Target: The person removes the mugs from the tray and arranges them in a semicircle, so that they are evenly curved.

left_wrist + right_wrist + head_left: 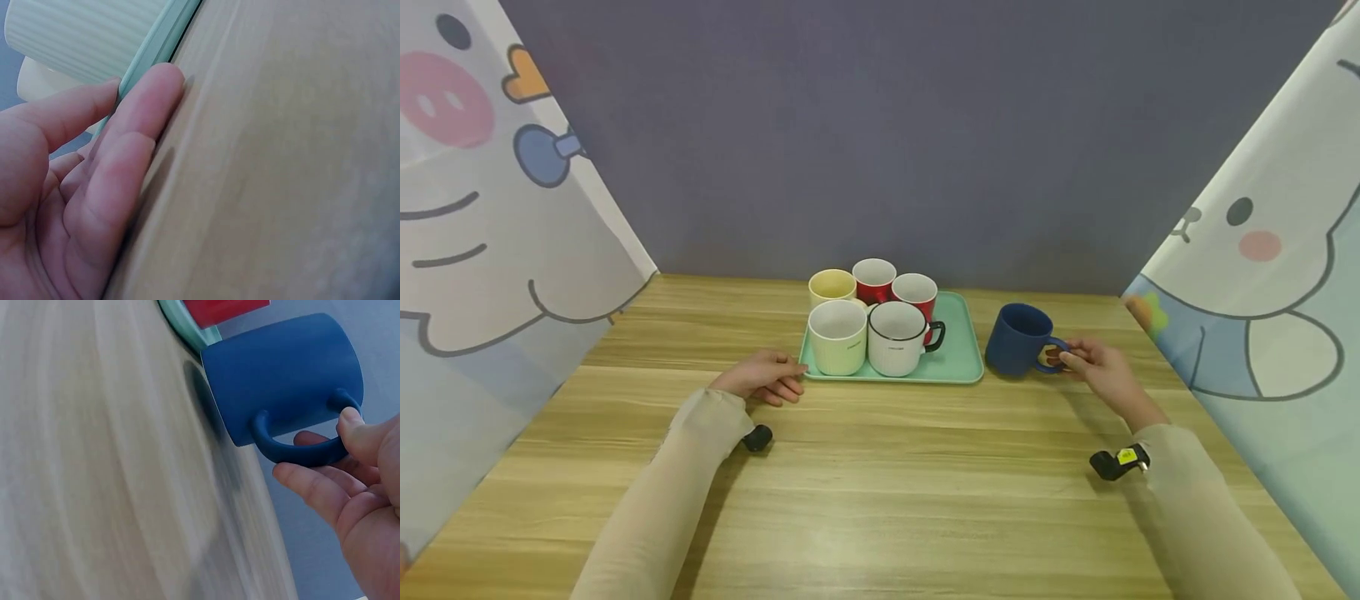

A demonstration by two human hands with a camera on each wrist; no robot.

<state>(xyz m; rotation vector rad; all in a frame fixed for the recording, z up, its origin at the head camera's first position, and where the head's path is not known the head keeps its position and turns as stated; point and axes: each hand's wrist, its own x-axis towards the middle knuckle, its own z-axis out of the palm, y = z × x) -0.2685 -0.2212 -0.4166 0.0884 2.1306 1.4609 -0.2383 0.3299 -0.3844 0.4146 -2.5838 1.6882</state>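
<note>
Your desk (925, 500) is pale yellowish-brown wood, its grain streaking roughly from side to side; a soft patch of glare lies on it between your forearms, and your arms throw shadows over the boards. A dark grey backdrop (880, 142) rises straight from the desk's far edge; at your left stands a printed panel (475, 225) with a pale cartoon animal, its pink snout and a blue shape showing, and at your right another printed panel (1262, 267) with a white cartoon face and a pink cheek.

A mint-green tray (955, 342) lies flat near the middle of the far part of the desk; on it, crowded toward its left side, stand a yellow mug (832, 287), two red mugs (874, 283) with white insides, a ribbed cream mug (838, 340) and, at the front, a white mug (895, 342) with black rim and handle.

Of your hands, the left hand (765, 377) pinches the tray's near left corner, thumb at the rim and fingers along its outer side; the right hand (1101, 373) grips the handle of a navy mug (1017, 343), which is just right of the tray, slightly tilted; you cannot tell for certain whether its base touches the desk.
</note>
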